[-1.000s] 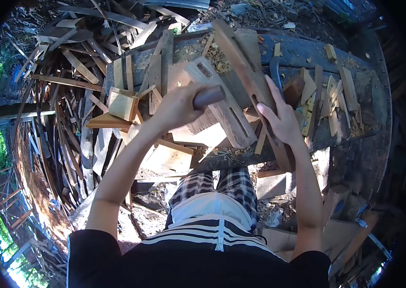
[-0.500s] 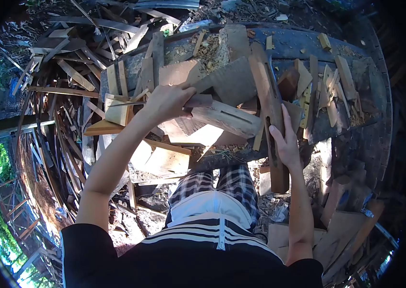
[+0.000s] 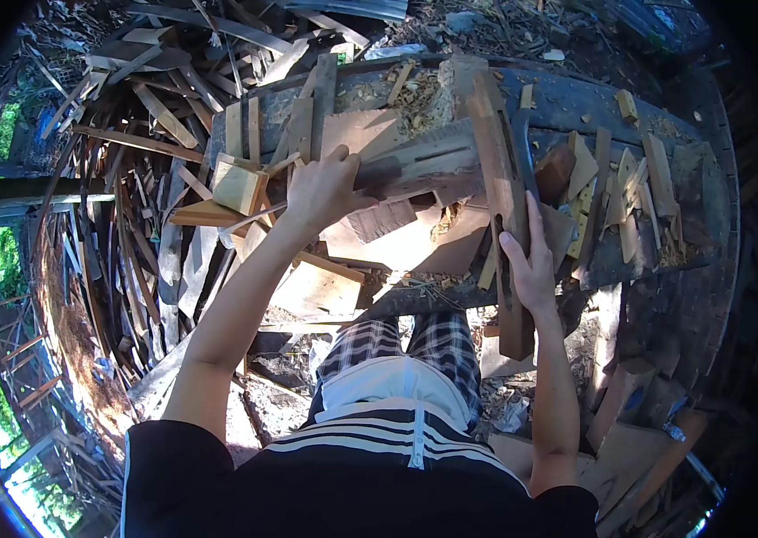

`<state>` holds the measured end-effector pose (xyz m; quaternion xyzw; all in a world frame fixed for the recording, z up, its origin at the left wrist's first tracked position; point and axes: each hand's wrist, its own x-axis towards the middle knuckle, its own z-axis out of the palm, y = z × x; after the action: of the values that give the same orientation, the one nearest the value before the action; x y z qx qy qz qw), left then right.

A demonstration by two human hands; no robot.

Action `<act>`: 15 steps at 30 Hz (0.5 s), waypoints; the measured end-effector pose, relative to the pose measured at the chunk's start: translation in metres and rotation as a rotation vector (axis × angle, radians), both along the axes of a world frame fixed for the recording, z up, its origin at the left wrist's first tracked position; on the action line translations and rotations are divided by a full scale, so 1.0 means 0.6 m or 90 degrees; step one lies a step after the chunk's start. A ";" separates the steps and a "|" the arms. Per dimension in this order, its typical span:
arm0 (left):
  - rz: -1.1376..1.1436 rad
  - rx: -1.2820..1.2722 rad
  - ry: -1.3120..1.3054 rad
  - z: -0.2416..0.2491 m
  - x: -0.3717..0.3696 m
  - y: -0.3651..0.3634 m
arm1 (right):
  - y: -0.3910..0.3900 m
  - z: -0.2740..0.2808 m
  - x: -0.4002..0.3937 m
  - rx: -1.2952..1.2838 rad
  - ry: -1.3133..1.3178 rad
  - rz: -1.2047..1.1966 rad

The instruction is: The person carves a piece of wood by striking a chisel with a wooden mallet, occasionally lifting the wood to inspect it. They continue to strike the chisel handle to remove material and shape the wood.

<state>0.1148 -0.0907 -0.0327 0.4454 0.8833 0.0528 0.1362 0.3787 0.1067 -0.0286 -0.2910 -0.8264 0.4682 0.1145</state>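
My left hand [image 3: 323, 190] is closed on the left end of a dark, weathered wooden board [image 3: 424, 166] with a narrow slot cut in it. The board's right end reaches a long wooden post [image 3: 509, 296] with slots along its length. Thumb on top and fingers along its right side, my right hand [image 3: 531, 273] grips that post near its lower half. A short wooden block [image 3: 382, 221] lies just below the slotted board. Left of my left hand sits a pale, sunlit wood block [image 3: 239, 186].
The dark worktable [image 3: 558, 85] bears many offcuts and wood chips. A yellow wood piece [image 3: 581, 220] lies right of the post. Scrap strips [image 3: 132, 255] are heaped at the left, and more boards [image 3: 634, 457] lean at lower right.
My left hand has moved up and away with the slotted board, uncovering the short block below it. My right hand stays on the post. The view has shifted slightly.
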 end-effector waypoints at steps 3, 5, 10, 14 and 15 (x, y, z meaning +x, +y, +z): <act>0.003 0.021 -0.022 0.002 -0.011 -0.008 | -0.001 -0.017 -0.004 0.093 0.037 0.017; -0.016 0.193 -0.061 -0.006 -0.042 -0.016 | -0.005 -0.015 -0.006 0.035 0.034 0.009; 0.196 0.499 -0.484 0.172 -0.075 0.020 | -0.011 -0.007 -0.015 0.075 -0.013 0.036; 0.193 0.741 -0.667 0.199 -0.087 0.073 | -0.021 -0.016 -0.023 0.093 -0.001 0.069; 0.244 0.794 -0.661 0.195 -0.082 0.091 | -0.024 -0.014 -0.026 0.070 -0.010 0.068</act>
<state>0.0656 -0.0362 0.0843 0.2002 0.5775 0.7532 0.2430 0.3631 0.0922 -0.0370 -0.2432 -0.8664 0.4250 0.0985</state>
